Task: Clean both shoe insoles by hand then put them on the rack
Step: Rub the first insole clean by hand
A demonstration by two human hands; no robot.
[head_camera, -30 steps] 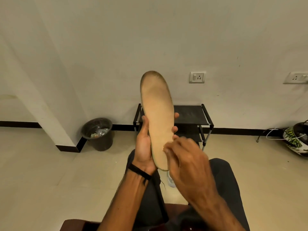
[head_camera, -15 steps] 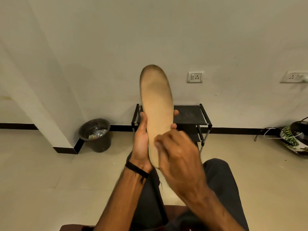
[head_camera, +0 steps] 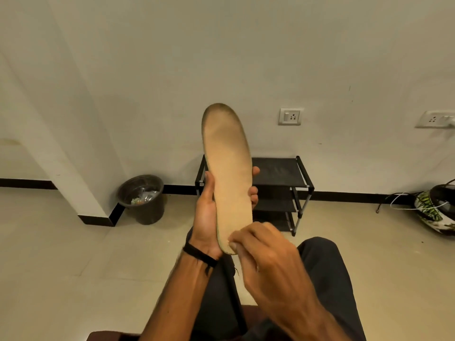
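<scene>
The tan foam shoe insole (head_camera: 227,178), grey-smudged at the toe, stood nearly upright, toe up, before the black metal-and-fabric rack (head_camera: 278,173). The left hand (head_camera: 209,212) gripped its middle, fingers wrapped behind; the right hand (head_camera: 266,254) pressed curled fingertips (head_camera: 234,246) on its heel.

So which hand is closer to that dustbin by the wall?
Left. The left hand, gripping the insole, is on the side toward the dustbin. The right hand, at the insole's lower end, sits farther away.
</scene>
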